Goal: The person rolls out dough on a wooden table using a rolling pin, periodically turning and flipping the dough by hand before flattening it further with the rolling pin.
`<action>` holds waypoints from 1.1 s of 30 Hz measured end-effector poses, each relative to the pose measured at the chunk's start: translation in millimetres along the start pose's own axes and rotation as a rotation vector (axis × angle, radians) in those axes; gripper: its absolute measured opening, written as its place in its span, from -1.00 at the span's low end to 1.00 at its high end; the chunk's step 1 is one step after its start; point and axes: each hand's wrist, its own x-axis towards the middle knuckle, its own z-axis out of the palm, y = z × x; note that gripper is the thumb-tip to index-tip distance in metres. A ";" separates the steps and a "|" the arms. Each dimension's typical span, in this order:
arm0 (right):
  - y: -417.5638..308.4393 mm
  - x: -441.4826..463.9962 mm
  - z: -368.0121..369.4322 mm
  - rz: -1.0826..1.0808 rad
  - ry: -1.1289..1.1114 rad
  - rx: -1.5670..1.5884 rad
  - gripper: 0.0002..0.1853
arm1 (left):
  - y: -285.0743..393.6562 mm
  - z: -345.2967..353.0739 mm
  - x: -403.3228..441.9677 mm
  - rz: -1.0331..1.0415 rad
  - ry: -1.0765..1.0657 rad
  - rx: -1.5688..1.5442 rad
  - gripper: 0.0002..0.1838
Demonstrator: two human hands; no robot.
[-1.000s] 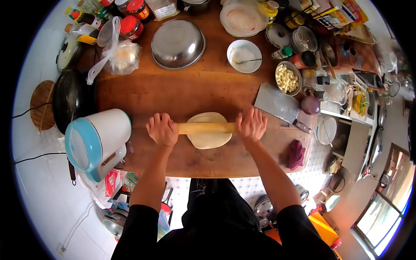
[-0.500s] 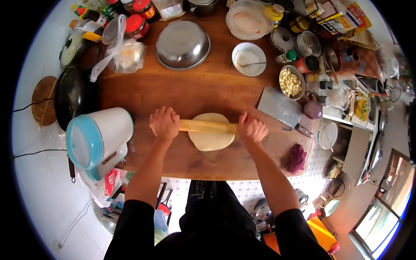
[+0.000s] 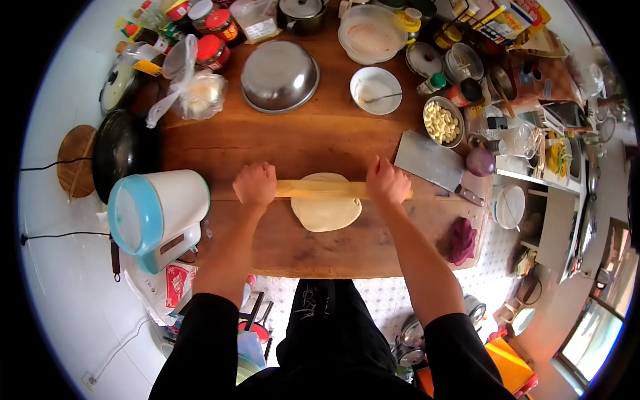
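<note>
A wooden rolling pin (image 3: 319,189) lies across the upper part of a flat, roundish sheet of pale dough (image 3: 327,215) on the wooden table. My left hand (image 3: 255,184) is closed around the pin's left end, and my right hand (image 3: 388,182) grips its right end. Both hands are clear of the dough, one to each side. Beyond my right hand lies a broad cleaver (image 3: 430,163) with its handle pointing toward the lower right.
An upturned metal bowl (image 3: 279,75), a white bowl with a spoon (image 3: 375,90) and a bowl of garlic cloves (image 3: 443,122) stand farther back. A purple onion (image 3: 480,161) and purple cloth-like lump (image 3: 463,240) lie right. A white-and-blue appliance (image 3: 160,210) stands left.
The camera view has shifted slightly. My hands keep their hold on the rolling pin, which has moved only a little over the dough.
</note>
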 end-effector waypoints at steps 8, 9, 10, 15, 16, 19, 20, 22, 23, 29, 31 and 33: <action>-14.3 59.9 26.4 -0.094 0.081 0.045 -0.51 | 12.0 19.0 73.2 -0.011 -0.006 0.040 -0.42; -11.6 56.7 25.1 -0.083 0.063 0.034 -0.51 | 14.6 17.8 71.1 -0.008 -0.030 0.041 -0.42; -9.2 46.1 21.1 -0.071 0.048 0.028 -0.53 | 11.6 15.1 59.0 -0.014 -0.056 0.037 -0.44; -9.4 25.4 12.1 -0.047 0.023 0.095 -0.59 | 3.8 12.4 37.9 0.035 0.041 -0.100 -0.51; -8.8 29.9 13.4 -0.100 0.078 0.143 -0.60 | 3.7 12.4 41.4 0.051 0.014 -0.106 -0.54; -12.4 47.0 21.1 -0.137 0.127 0.164 -0.62 | 8.9 14.5 60.4 0.043 -0.051 -0.106 -0.62; -14.7 51.3 22.9 -0.121 0.119 0.133 -0.62 | 10.0 13.1 65.4 0.018 -0.091 -0.104 -0.66; -6.3 39.0 27.1 -0.173 0.138 0.164 -0.69 | -1.8 18.7 53.9 0.125 -0.030 -0.128 -0.72; -0.6 37.1 26.3 -0.228 0.179 0.191 -0.76 | -4.0 20.7 52.2 0.241 0.046 -0.166 -0.77; 10.7 -38.3 3.0 -0.245 0.132 0.042 -0.90 | -18.1 -7.2 -23.0 0.363 0.109 0.064 -0.89; -0.1 -12.9 12.6 -0.247 0.126 0.096 -0.89 | -16.3 -8.1 -4.5 0.363 0.134 0.099 -0.89; 6.8 -6.8 14.1 -0.253 0.121 0.120 -0.84 | -9.4 -3.4 0.8 0.346 0.089 0.082 -0.86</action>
